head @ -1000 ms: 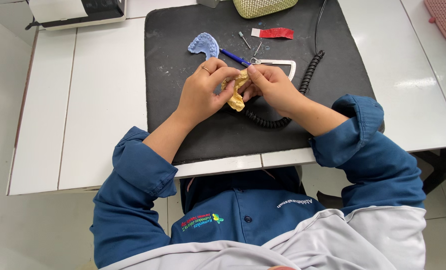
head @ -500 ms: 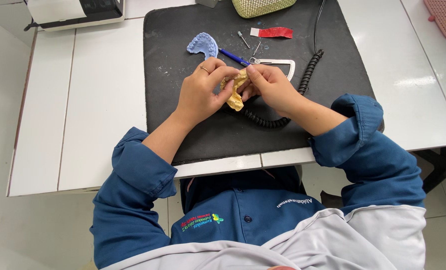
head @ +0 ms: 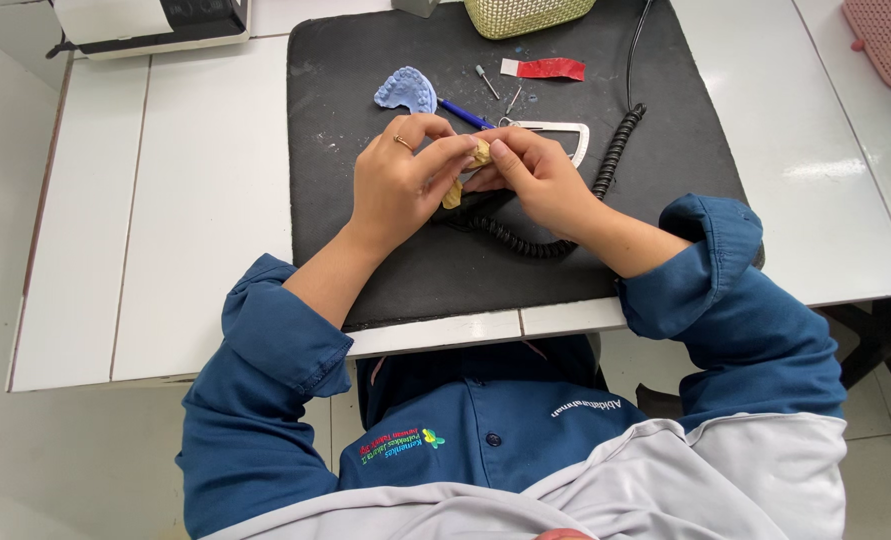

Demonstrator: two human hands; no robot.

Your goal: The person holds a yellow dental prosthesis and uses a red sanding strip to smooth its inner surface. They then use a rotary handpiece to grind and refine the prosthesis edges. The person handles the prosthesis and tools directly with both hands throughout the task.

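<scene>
Risk of a drop: small yellowish cast (head: 468, 170) is held only at fingertips above the black mat (head: 365, 250); a slip could let it fall onto the coiled black cord (head: 525, 240) lying just below, and it looks brittle enough to chip
Risk of a crack: both hands squeeze the same small piece from opposite sides, so too much pinch or twist might break it
Risk of a snag: cord curls close under the wrists and a sleeve could catch it and drag it
Left hand (head: 400, 180): fingers curled in narrow, thumb and fingertips closed on the left side of the cast; a ring shows on one finger
Right hand (head: 535, 175): fingers bent tight, tips pressed to the right and top of the cast
Cast position: centre of the frame, slightly above middle, between the two hands, mostly hidden by fingers
Nearby, upper middle: blue dental mould (head: 405, 90), blue pen (head: 465, 113), metal D-shaped frame (head: 565, 135) and red strip (head: 550, 68), all apart from the hands
Worktop (head: 165, 200): white, carrying the mat
</scene>
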